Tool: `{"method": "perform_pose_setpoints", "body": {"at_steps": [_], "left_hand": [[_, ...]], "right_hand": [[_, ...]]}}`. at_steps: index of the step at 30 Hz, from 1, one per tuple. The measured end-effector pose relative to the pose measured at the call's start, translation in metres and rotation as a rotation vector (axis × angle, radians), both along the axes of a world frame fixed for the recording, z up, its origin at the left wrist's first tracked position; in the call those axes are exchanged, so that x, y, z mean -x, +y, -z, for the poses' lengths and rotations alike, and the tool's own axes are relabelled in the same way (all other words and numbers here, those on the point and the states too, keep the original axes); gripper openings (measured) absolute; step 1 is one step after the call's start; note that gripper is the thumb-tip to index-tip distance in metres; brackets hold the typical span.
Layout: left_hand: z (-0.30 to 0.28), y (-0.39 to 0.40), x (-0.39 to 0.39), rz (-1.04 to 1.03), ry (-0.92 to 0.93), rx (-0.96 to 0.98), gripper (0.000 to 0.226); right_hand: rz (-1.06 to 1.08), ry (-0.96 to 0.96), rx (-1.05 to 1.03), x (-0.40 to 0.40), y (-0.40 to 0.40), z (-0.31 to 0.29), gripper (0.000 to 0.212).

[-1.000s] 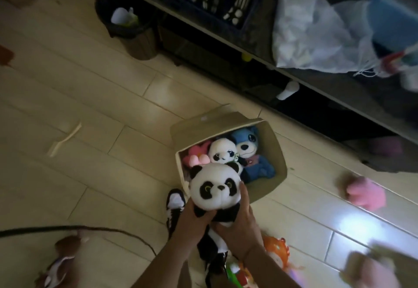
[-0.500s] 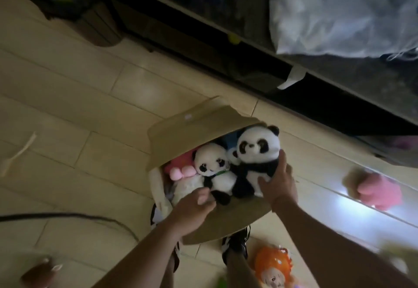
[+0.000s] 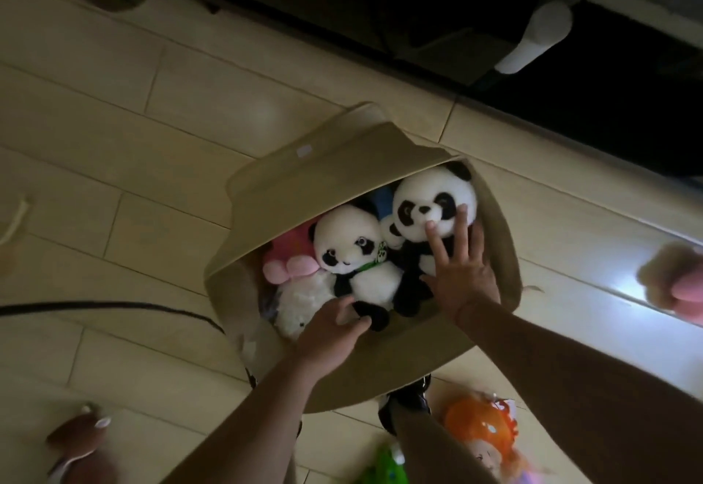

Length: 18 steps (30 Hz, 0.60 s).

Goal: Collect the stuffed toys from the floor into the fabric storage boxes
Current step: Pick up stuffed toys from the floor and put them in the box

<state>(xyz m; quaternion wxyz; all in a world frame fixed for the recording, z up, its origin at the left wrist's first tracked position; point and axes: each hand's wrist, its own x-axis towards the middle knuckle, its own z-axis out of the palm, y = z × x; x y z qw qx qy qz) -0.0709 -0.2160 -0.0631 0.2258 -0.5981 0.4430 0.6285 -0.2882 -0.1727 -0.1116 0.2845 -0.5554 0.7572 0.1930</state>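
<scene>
A beige fabric storage box (image 3: 289, 194) stands on the wooden floor below me, with several plush toys in it. The big panda (image 3: 422, 198) sits at the box's right side, and my right hand (image 3: 460, 274) lies on it with straight, spread fingers that touch its face and chest. A smaller panda with a green collar (image 3: 350, 247) sits to its left. My left hand (image 3: 331, 335) reaches in at the near rim, fingers relaxed beside that panda's black foot. A pink plush (image 3: 291, 261) and a white plush (image 3: 300, 301) lie in the box's left part.
Loose toys lie around: a brown plush (image 3: 81, 441) at bottom left, an orange-haired doll (image 3: 481, 426) and a green toy (image 3: 384, 468) near my feet, a tan and pink plush (image 3: 673, 282) at the right edge. Dark furniture (image 3: 418, 19) runs along the top. A black cord (image 3: 114, 306) crosses the floor at left.
The big panda went from both hands above the box down into its right side. My right hand's fingers have opened on it and my left hand dropped to the near rim. The view moved closer.
</scene>
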Motion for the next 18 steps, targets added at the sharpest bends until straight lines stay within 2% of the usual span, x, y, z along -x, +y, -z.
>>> {"method": "perform_pose_setpoints", "body": {"at_steps": [5,9,11,15,17,18], "left_hand": [[0.012,-0.009,-0.006,0.004,-0.113,-0.008,0.056],[-0.019,-0.010,-0.009,-0.046,-0.154,-0.014,0.054],[-0.045,-0.011,-0.008,-0.059,-0.127,-0.010,0.053],[-0.100,-0.012,-0.002,-0.022,-0.093,0.043,0.041],[-0.127,-0.009,-0.003,-0.022,-0.084,0.096,0.040],[-0.139,-0.004,-0.006,-0.100,-0.075,0.111,0.041]], "right_hand": [[-0.056,-0.036,-0.150,0.024,-0.018,0.016,0.111],[-0.077,-0.098,-0.197,0.032,-0.021,-0.023,0.113],[-0.094,-0.109,-0.190,0.033,-0.020,-0.053,0.105],[-0.045,-0.112,-0.131,0.033,0.003,-0.124,0.070],[-0.062,-0.108,-0.140,0.025,0.017,-0.160,0.066],[-0.083,-0.103,-0.134,0.018,0.022,-0.178,0.067]]}}
